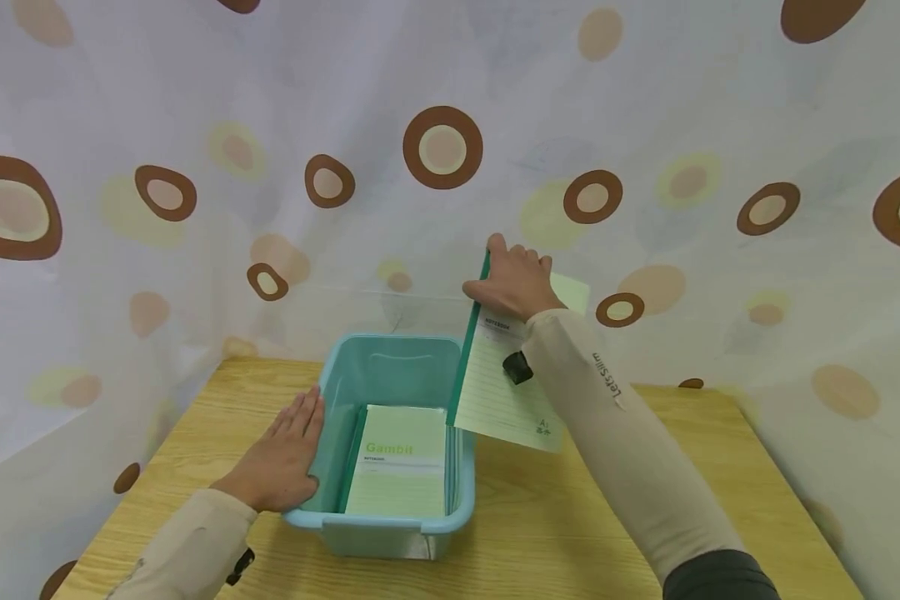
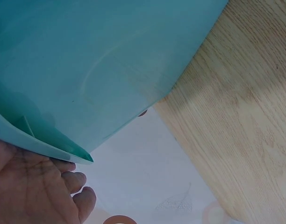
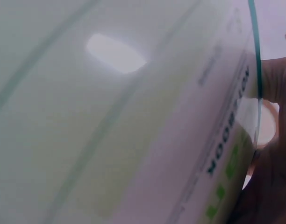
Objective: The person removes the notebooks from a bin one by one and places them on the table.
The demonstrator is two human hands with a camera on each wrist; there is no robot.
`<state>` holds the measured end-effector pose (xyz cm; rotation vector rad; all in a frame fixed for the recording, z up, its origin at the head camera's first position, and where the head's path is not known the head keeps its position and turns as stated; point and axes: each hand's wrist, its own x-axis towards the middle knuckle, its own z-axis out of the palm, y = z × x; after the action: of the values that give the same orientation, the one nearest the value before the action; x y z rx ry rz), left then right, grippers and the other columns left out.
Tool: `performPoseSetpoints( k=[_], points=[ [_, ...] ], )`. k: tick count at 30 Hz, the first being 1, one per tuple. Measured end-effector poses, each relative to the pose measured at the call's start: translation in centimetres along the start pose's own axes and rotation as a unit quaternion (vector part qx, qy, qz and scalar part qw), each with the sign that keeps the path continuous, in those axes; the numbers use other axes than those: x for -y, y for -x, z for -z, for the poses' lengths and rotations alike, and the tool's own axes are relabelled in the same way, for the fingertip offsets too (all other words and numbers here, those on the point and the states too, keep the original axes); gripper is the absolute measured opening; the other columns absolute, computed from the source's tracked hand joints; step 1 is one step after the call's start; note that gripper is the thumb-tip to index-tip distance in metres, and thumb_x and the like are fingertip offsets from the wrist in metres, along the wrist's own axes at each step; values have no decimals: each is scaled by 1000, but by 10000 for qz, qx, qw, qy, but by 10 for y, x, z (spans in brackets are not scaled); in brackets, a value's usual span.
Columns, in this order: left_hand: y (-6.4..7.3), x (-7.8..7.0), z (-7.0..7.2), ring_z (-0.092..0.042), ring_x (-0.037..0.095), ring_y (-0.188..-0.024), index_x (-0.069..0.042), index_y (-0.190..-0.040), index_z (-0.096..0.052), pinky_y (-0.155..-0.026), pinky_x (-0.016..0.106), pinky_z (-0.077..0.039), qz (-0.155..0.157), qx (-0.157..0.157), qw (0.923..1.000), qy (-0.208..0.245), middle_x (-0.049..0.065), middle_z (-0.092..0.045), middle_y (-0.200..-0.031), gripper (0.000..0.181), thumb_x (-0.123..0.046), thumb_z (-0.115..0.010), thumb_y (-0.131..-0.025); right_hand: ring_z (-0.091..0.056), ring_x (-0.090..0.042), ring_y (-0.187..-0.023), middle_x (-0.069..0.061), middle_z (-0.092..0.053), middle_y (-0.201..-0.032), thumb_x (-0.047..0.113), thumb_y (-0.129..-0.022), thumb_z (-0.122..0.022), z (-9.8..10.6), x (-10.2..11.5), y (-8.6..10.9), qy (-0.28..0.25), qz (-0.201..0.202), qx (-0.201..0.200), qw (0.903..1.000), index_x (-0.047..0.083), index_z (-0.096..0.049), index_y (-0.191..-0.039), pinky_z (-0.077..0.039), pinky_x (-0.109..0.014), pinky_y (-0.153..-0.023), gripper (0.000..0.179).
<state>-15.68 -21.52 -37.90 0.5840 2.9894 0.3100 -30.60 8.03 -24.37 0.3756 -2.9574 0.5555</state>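
A pale green notebook (image 1: pixel 495 400) with a dark green spine hangs tilted in the air to the right of a light blue plastic bin (image 1: pixel 378 523). My right hand (image 1: pixel 517 279) grips it by its upper part, the thumb toward the spine. In the right wrist view its cover (image 3: pixel 115 107) fills most of the picture. Another notebook (image 1: pixel 397 487), marked "Gambit", lies inside the bin with its cover up. My left hand (image 1: pixel 285 454) rests against the bin's left rim, fingers extended; the left wrist view shows the palm (image 2: pixel 31 191) against the rim.
The bin stands on a wooden table (image 1: pixel 570 533), whose back edge meets a pale curtain (image 1: pixel 510 100) with brown ring patterns. Dark small devices (image 1: pixel 518 367) are strapped at both wrists over beige sleeves.
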Motion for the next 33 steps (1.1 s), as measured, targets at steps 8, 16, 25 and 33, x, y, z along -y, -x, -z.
performPoseSetpoints(
  k=[8, 16, 25, 33],
  points=[
    [0, 3, -3, -9, 48, -142, 18, -145, -15, -113, 59, -14, 33, -47, 10000, -35, 33, -7, -155, 84, -8, -52, -75, -39, -30, -78, -12, -43, -83, 31, -80, -49, -33, -64, -8, -213, 78, 214, 9995, 4, -40, -109, -23, -44, -76, 42],
    [0, 4, -3, -10, 48, -142, 18, -145, -15, -113, 59, -15, -25, -58, 9999, -79, 33, -8, -155, 83, -8, -53, -75, -43, -35, -85, -16, -49, -92, 34, -84, -53, -83, -110, -8, -23, -58, 438, 9990, 0, -40, -121, -28, -52, -80, 52],
    [-3, 4, -4, -9, 48, -142, 18, -145, -15, -113, 59, -14, -20, -18, 10000, -77, 33, -6, -155, 84, -8, -53, -76, -48, -38, -88, -19, -55, -95, 35, -84, -58, -146, -127, -8, 68, -54, 564, 9984, 2, -44, -117, -33, -57, -83, 48],
    [-1, 3, -1, -9, 48, -142, 18, -145, -15, -113, 58, -14, -21, 2, 9999, -108, 33, -7, -155, 83, -8, -53, -76, -50, -41, -97, -19, -55, -99, 37, -85, -60, -186, -132, -5, 262, -113, 802, 9964, 5, -46, -118, -33, -54, -86, 48]
  ],
)
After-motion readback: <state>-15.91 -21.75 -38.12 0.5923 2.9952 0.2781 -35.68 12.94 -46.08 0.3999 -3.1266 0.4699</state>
